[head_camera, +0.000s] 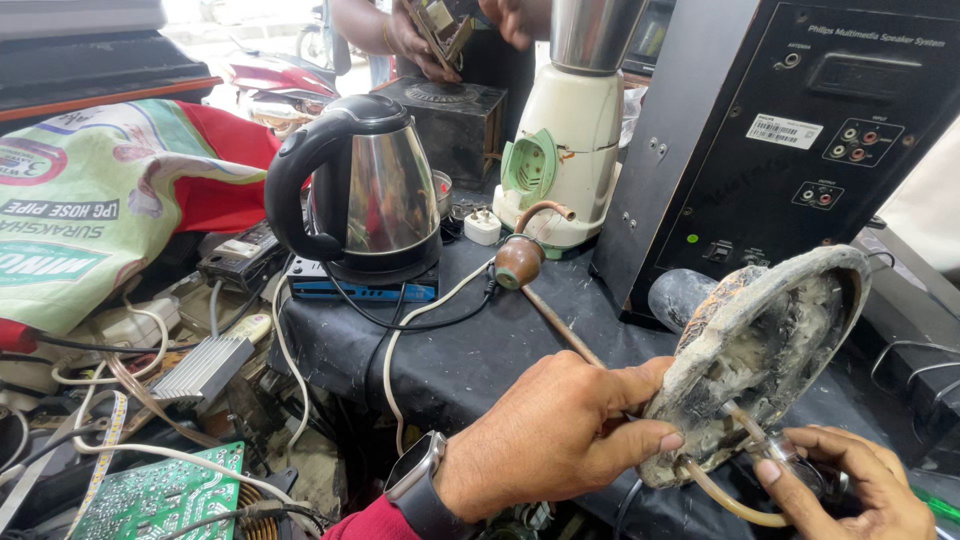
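Observation:
My left hand (560, 430) grips the lower edge of a worn, crusted oval plate (770, 350) that stands tilted on edge. A smartwatch sits on that wrist above a red cuff. My right hand (850, 480) pinches a small fitting and a thin tan wire (720, 495) that hangs from the plate's underside. A soldering iron (535, 290) with a round wooden handle lies on the black cloth just behind my left hand, its rod passing under my fingers.
A steel kettle (375, 190) with black handle stands at centre on a blue-edged box. A cream mixer base (560, 160) and a large black speaker cabinet (790, 130) stand behind. Another person's hands (430, 35) hold a part at top. Green circuit board (160, 495), wires and a printed bag (90, 200) at left.

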